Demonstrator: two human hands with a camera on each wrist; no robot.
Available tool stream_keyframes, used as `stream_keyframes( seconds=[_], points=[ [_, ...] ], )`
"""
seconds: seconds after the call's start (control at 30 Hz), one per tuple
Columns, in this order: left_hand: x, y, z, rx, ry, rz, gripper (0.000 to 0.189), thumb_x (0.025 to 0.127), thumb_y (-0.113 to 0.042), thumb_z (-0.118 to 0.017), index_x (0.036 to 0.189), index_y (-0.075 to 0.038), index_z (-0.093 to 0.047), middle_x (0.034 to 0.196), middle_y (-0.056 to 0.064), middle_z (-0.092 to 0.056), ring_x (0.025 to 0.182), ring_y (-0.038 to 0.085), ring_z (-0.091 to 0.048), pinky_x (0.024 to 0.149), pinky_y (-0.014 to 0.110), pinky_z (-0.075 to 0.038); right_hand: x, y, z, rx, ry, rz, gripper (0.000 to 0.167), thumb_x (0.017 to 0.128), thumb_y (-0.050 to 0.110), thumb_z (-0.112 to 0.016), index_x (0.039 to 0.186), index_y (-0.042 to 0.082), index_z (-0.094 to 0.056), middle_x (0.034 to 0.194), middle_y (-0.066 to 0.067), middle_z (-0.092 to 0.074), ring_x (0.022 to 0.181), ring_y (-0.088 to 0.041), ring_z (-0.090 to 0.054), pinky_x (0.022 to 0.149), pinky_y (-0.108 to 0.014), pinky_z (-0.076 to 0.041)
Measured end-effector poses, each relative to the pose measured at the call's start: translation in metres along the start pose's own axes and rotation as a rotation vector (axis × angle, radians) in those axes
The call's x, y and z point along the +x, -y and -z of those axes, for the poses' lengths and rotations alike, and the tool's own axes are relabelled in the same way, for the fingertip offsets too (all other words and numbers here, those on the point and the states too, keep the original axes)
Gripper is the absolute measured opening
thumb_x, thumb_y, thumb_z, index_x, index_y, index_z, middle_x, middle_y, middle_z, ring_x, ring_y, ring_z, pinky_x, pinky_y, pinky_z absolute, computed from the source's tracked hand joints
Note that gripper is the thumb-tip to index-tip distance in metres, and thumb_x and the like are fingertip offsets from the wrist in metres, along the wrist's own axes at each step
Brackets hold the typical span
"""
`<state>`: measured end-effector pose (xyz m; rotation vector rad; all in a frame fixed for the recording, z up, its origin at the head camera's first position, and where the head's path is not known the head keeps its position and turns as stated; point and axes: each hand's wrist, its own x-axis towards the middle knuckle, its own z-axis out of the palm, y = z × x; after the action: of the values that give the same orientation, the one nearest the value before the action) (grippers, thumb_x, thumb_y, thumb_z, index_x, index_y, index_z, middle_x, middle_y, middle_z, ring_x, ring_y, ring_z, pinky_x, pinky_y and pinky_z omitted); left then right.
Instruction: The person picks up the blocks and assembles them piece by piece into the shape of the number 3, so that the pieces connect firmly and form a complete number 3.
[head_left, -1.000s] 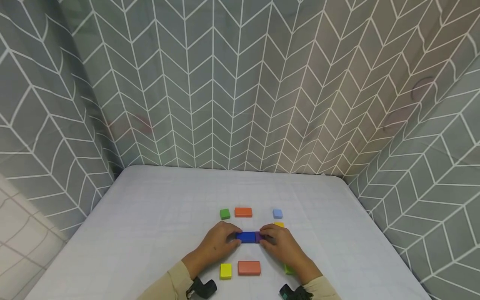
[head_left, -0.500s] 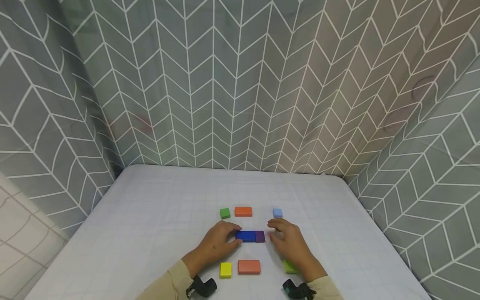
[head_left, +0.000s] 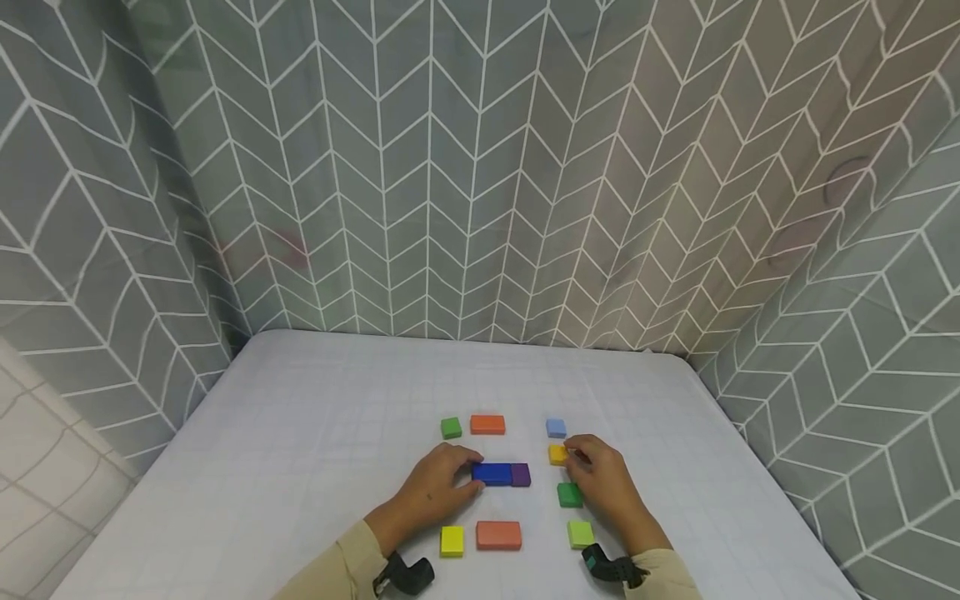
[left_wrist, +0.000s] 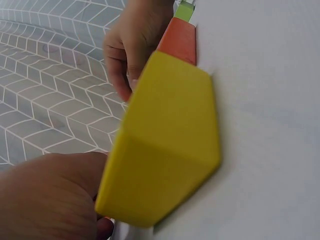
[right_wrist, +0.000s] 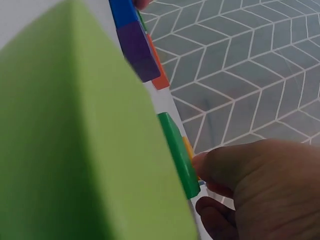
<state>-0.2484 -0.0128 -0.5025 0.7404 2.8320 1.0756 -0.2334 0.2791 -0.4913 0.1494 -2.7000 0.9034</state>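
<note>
while curling the left hand (head_left: 438, 483) round the left end of the blue block (head_left: 491, 474), holds the nearer right hand (head_left: 604, 477) at the amber block (head_left: 557, 455); cannot tell whether pinched. finds it left of that grip, beyond and right of the purple block (head_left: 521, 475), off blue's long axis.

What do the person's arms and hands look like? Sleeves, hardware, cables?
Left hand and right hand are bare, no gloves. Long beige sleeves, left sleeve and right sleeve. Small black device at each wrist: left device, right device. Can't make out any cables.
</note>
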Motion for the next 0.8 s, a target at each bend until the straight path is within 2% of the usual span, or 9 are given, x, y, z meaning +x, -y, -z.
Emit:
stream_keyframes(
  seconds=[0.37,0.5,0.63,0.8],
  points=[
    [0.001,0.000,0.000,-0.001,0.011,0.005,0.037,0.090,-0.038,-0.072,0.123,-0.021,-0.067,0.118,-0.009,-0.066,0.111,0.010,-0.056,0.099,0.040,-0.050,0.005,-0.002,-0.002,0.017,0.067,-0.065,0.021,0.088,0.007,-0.073,0.110,0.010,-0.072,0.109,-0.002,-0.070,0.100,-0.016,-0.064,0.089,-0.038,-0.055],
    [0.001,0.000,0.001,0.008,0.006,-0.005,0.037,0.090,-0.038,-0.072,0.123,-0.021,-0.067,0.117,-0.009,-0.066,0.110,0.010,-0.056,0.098,0.040,-0.050,0.009,0.002,0.000,0.021,0.100,-0.086,0.024,0.090,0.009,-0.072,0.114,0.010,-0.072,0.112,-0.002,-0.069,0.100,-0.015,-0.063,0.089,-0.039,-0.055],
    [0.001,0.001,0.001,0.014,-0.007,-0.021,0.036,0.090,-0.036,-0.073,0.122,-0.020,-0.068,0.115,-0.009,-0.066,0.108,0.009,-0.056,0.097,0.039,-0.050,0.011,0.004,0.001,0.029,0.128,-0.112,0.023,0.090,0.008,-0.071,0.113,0.010,-0.072,0.108,-0.001,-0.068,0.097,-0.014,-0.061,0.088,-0.039,-0.055],
    [0.001,0.004,0.000,0.013,-0.008,-0.047,0.035,0.090,-0.036,-0.072,0.121,-0.021,-0.068,0.115,-0.010,-0.066,0.108,0.008,-0.056,0.097,0.037,-0.050,0.011,0.005,0.002,0.070,0.150,-0.130,0.023,0.090,0.005,-0.071,0.112,0.008,-0.071,0.106,-0.002,-0.069,0.100,-0.018,-0.064,0.090,-0.041,-0.055]
  ],
)
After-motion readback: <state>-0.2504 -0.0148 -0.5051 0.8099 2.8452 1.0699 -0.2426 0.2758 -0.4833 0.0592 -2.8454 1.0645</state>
